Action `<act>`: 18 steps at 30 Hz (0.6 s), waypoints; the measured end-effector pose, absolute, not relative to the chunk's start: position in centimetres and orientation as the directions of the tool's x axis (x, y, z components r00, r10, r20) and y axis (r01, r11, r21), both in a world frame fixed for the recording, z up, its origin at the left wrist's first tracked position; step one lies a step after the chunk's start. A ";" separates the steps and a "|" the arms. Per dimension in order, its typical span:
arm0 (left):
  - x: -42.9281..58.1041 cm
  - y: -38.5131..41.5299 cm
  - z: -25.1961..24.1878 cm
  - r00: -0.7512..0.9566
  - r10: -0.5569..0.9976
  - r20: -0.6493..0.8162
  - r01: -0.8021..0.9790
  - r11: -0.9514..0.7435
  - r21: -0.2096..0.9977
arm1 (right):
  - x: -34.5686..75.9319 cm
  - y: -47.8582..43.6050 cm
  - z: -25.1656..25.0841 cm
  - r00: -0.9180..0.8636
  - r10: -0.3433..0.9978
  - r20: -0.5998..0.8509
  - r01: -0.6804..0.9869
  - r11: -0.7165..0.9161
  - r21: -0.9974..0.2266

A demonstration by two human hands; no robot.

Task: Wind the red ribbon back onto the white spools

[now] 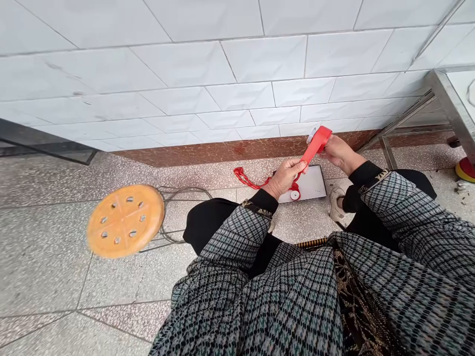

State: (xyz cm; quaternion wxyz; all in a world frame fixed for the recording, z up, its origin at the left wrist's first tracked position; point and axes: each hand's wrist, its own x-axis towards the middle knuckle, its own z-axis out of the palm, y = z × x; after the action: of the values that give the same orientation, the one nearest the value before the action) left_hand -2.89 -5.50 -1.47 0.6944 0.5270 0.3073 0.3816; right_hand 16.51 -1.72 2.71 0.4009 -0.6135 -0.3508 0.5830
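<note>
A roll of red ribbon [322, 136] with a white core is held up in my right hand [338, 152], whose fingers are closed at its side. From the roll a flat length of ribbon runs down to my left hand [285, 177], which pinches it between thumb and fingers. Below, on the floor, a white board [312, 184] with a dark edge lies partly behind my left hand. On it rests a small red spool [295, 195] with a white centre. Loose, tangled red ribbon [245, 179] trails left past the board.
An orange round stool [126, 221] with a holed seat and metal legs stands on the left. A white tiled wall [260, 59] rises in front. At right is a metal-framed table [447, 101], with a red and yellow object [465, 169] on the floor beneath.
</note>
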 end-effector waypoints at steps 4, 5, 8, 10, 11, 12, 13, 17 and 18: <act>-2.5 -5.4 -1.6 0.482 0.873 -0.078 -0.130 0.159 0.979 | 15.1 -2.4 3.1 0.044 0.795 -0.605 -0.274 -0.573 -0.773; -2.4 -5.3 -1.6 0.467 0.881 -0.080 -0.116 0.150 0.982 | 14.9 -2.5 3.3 0.027 0.781 -0.624 -0.301 -0.589 -0.750; -2.1 -5.2 -2.1 0.426 0.902 -0.065 -0.103 0.120 0.987 | 14.2 -2.9 3.7 -0.013 0.731 -0.683 -0.331 -0.647 -0.687; -2.0 -5.0 -2.5 0.396 0.916 -0.057 -0.098 0.104 0.990 | 13.9 -3.3 3.8 -0.056 0.697 -0.715 -0.318 -0.692 -0.649; -2.0 -4.9 -2.7 0.383 0.922 -0.059 -0.089 0.100 0.991 | 13.8 -3.5 3.7 -0.084 0.686 -0.723 -0.307 -0.708 -0.636; -2.0 -4.8 -2.9 0.371 0.926 -0.062 -0.077 0.097 0.992 | 13.7 -3.7 3.7 -0.110 0.678 -0.726 -0.297 -0.720 -0.627; -2.0 -4.7 -3.1 0.361 0.930 -0.063 -0.063 0.091 0.994 | 13.6 -3.9 3.6 -0.132 0.673 -0.728 -0.289 -0.729 -0.621; -2.1 -4.6 -3.3 0.252 0.968 0.008 -0.026 -0.002 1.000 | 13.6 -4.2 3.3 -0.180 0.678 -0.712 -0.303 -0.727 -0.616; -2.1 -4.6 -3.3 0.207 0.978 0.025 -0.025 -0.021 0.999 | 13.6 -4.3 3.4 -0.197 0.686 -0.700 -0.304 -0.722 -0.622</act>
State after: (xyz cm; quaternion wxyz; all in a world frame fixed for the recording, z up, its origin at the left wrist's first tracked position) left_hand -2.10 -4.59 -3.32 0.5493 0.5495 0.4336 0.4565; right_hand 13.60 -4.26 3.36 0.3285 -0.5417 -0.1765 0.7534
